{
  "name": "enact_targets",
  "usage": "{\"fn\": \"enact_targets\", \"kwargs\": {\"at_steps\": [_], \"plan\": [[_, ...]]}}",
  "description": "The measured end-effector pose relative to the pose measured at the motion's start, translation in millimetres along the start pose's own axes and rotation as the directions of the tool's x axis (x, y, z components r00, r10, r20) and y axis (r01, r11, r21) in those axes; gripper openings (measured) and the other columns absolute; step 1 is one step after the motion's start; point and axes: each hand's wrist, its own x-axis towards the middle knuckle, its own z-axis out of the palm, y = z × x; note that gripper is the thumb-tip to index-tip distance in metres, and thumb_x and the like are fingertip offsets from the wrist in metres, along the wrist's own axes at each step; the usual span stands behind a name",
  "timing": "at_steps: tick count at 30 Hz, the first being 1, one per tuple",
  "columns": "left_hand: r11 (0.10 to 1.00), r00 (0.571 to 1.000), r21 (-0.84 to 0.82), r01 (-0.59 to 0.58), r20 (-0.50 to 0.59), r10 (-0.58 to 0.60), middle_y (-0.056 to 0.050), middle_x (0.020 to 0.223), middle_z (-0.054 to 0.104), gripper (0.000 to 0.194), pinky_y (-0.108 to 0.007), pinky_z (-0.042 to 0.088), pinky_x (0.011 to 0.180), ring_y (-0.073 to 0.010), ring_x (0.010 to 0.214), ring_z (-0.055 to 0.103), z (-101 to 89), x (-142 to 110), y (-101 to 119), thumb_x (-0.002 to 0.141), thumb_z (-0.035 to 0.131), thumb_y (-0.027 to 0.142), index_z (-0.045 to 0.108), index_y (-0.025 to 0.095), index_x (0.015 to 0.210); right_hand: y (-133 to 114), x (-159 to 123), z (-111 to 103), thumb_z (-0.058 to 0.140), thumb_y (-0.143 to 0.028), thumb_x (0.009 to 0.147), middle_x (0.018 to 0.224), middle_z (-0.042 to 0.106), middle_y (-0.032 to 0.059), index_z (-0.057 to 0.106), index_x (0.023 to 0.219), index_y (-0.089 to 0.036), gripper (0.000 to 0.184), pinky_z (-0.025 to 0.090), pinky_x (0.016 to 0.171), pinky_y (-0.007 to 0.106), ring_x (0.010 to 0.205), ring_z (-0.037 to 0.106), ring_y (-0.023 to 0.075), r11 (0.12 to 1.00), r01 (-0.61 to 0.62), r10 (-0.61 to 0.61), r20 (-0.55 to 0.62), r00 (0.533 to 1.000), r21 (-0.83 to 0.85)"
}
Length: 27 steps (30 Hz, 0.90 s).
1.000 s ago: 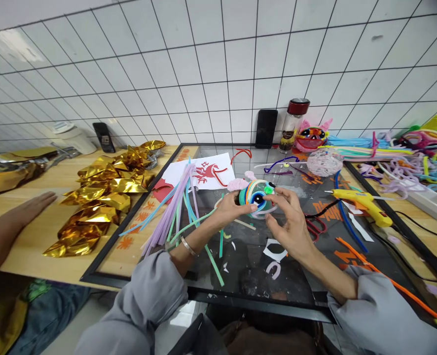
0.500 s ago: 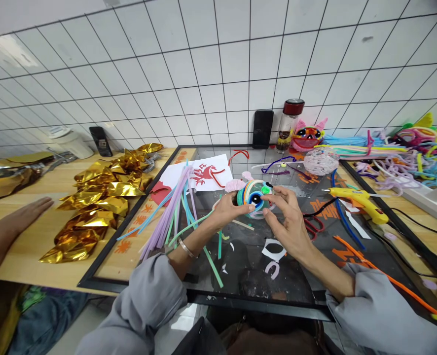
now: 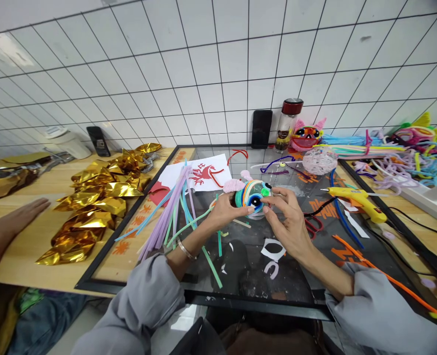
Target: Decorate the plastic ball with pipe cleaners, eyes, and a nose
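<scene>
L fingers [image 3: 242,211] hldg toy [image 3: 254,194], R fingers [image 3: 277,201] touching

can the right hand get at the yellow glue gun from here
Probably yes: between the right hand and yellow glue gun lie only low things, like the red scissors, though that hand is busy at the colourful craft.

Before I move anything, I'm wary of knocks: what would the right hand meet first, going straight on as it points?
The striped craft piece, held in the left hand: the right hand seems to touch it, though depth is unclear.
</scene>
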Motion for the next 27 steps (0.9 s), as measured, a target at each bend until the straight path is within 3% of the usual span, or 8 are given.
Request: {"fn": "enact_targets", "kwargs": {"at_steps": [10, 14, 17, 27], "plan": [[0.996, 0.998, 0.064, 0.059, 0.018, -0.060, -0.011, 0.105, 0.077, 0.062, -0.038, 0.057, 0.087, -0.0290, 0.099, 0.070, -7.4, -0.9, 6.2, 0.065, 0.085, 0.048, 0.071, 0.010, 0.112, 3.4, -0.4, 0.5, 0.050, -0.019, 0.096, 0.131, 0.058, 0.0149, 0.072, 0.110, -0.025, 0.027, 0.056, 0.083, 0.044, 0.104, 0.068, 0.0262, 0.961, 0.128, -0.124, 0.030, 0.992, -0.244], [0.993, 0.996, 0.069, 0.093, 0.005, -0.094, -0.010, 0.100, 0.077, 0.059, -0.038, 0.057, 0.087, -0.0285, 0.098, 0.070, -8.4, -0.8, 5.6, 0.063, 0.086, 0.045, 0.072, 0.010, 0.109, 0.9, 3.4, -3.6, 0.052, -0.018, 0.094, 0.129, 0.061, 0.0148, 0.072, 0.107, -0.026, 0.025, 0.049, 0.088, 0.048, 0.115, 0.062, 0.0300, 0.918, 0.190, -0.193, 0.027, 0.981, -0.349], [0.993, 0.996, 0.085, 0.081, 0.020, -0.083, -0.010, 0.101, 0.077, 0.058, -0.037, 0.057, 0.087, -0.0287, 0.099, 0.070, -9.0, -1.0, 7.3, 0.064, 0.086, 0.044, 0.072, 0.010, 0.109, -1.8, 7.2, -8.1, 0.053, -0.019, 0.094, 0.128, 0.061, 0.0160, 0.072, 0.103, -0.024, 0.022, 0.045, 0.092, 0.049, 0.121, 0.058, 0.0321, 0.917, 0.215, -0.214, 0.041, 0.976, -0.336], [0.971, 0.998, 0.234, 0.042, 0.042, -0.053, -0.013, 0.110, 0.075, 0.067, -0.039, 0.056, 0.087, -0.0322, 0.104, 0.068, -6.1, -4.9, 26.8, 0.063, 0.084, 0.044, 0.069, 0.009, 0.117, -3.8, 18.2, -20.2, 0.059, -0.029, 0.092, 0.121, 0.065, 0.0105, 0.072, 0.083, -0.023, 0.017, 0.042, 0.089, 0.046, 0.112, 0.060, 0.0296, 0.968, 0.153, -0.137, 0.092, 0.986, -0.199]]}}
